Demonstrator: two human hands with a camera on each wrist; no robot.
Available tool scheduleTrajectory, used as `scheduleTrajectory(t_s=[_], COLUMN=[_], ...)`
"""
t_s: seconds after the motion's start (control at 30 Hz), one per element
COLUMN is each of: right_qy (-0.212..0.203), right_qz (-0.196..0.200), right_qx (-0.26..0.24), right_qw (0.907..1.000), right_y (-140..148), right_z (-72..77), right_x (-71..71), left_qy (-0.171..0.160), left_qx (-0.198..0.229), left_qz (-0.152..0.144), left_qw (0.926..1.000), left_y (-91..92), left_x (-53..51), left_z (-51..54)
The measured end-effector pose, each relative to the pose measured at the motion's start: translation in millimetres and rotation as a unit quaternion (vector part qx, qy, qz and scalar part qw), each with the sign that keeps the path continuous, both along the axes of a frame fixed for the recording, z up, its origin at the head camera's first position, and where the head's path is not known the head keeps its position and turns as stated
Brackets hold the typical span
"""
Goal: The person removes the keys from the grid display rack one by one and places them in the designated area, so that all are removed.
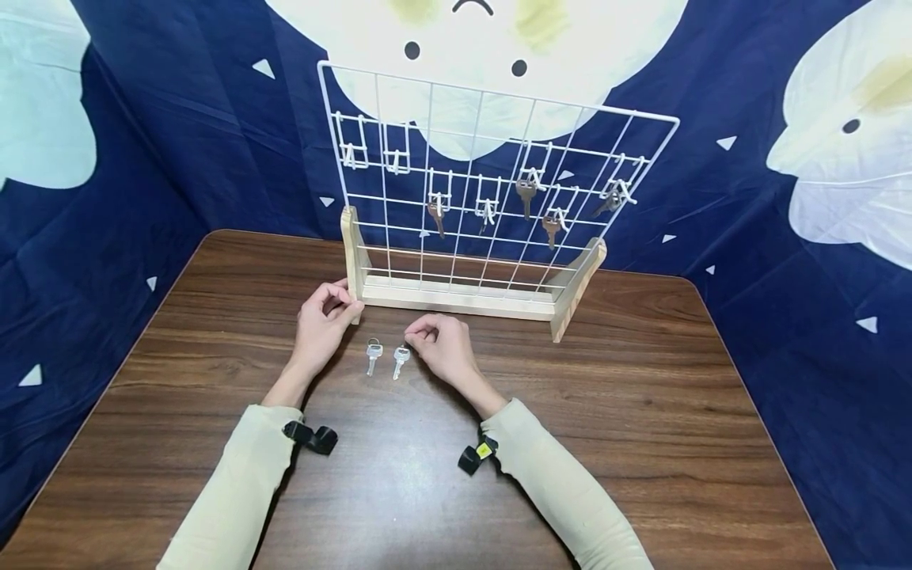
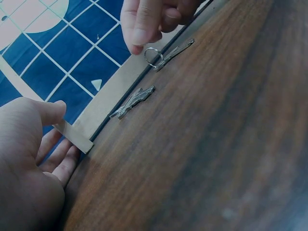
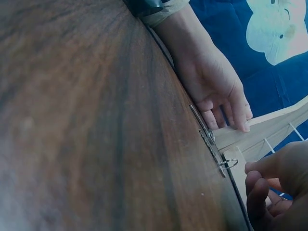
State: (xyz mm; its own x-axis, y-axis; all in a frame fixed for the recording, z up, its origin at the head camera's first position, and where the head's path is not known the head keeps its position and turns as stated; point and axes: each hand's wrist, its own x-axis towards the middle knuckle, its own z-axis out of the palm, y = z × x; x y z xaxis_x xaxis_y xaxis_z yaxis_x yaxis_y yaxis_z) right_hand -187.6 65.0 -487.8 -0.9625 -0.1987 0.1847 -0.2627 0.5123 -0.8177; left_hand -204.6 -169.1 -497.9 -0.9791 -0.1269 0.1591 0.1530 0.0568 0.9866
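Observation:
My left hand (image 1: 318,326) grips the left wooden foot (image 2: 77,136) of a white wire grid rack, with the thumb on one side and fingers on the other. Two silver keys lie side by side on the table in front of the rack. The left key (image 1: 372,357) has a ring at its top. By the right key (image 1: 400,362), my right hand (image 1: 443,348) has its fingertips just beside the key ring (image 3: 229,163). In both wrist views that ring shows whole, with a small gap to the fingers, which are loosely bent.
The wire grid (image 1: 456,182) leans back above a pale wooden base (image 1: 456,299). Several white hooks hang on it, some bearing keys, such as a brownish key (image 1: 526,196). Behind stands a dark blue cloth (image 1: 214,142) with white cloud shapes. All rests on a brown wooden table (image 1: 627,412).

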Motion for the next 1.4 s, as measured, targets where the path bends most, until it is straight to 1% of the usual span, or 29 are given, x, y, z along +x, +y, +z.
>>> scheduleTrajectory(t_s=[0.03,0.2,0.5,0.7,0.9,1.03,1.2,1.4], right_qy=[0.001,0.002,0.002,0.020,0.029,0.032,0.049,0.058], right_qz=[0.000,0.002,0.002,0.007,0.001,-0.001,-0.003,-0.006], right_qx=[-0.001,-0.016,-0.048,-0.070,-0.099,-0.127,-0.161,-0.220], right_qw=[1.0000,0.9999,0.9988,0.9973,0.9947,0.9914,0.9857,0.9737], right_y=[0,-1,-3,-2,1,4,10,14], right_z=[4.2,10.9,30.9,41.0,51.1,56.4,64.4,75.2], right_x=[1.9,3.4,8.9,9.4,9.7,9.1,7.7,4.7], left_qy=[0.000,0.000,0.001,0.003,0.004,0.002,0.001,0.004], left_qx=[0.000,-0.001,-0.001,-0.003,0.000,-0.001,0.001,0.008], left_qz=[0.000,0.000,0.001,0.000,0.000,0.001,0.004,0.003], left_qw=[1.0000,1.0000,1.0000,1.0000,1.0000,1.0000,1.0000,1.0000], left_y=[0.0,0.4,0.4,0.4,0.4,0.6,1.4,1.2], left_x=[-0.1,0.4,0.3,0.2,0.0,-0.1,-0.2,-0.1], left_z=[0.1,1.1,-0.2,-0.4,-0.3,-0.5,-0.3,0.4])
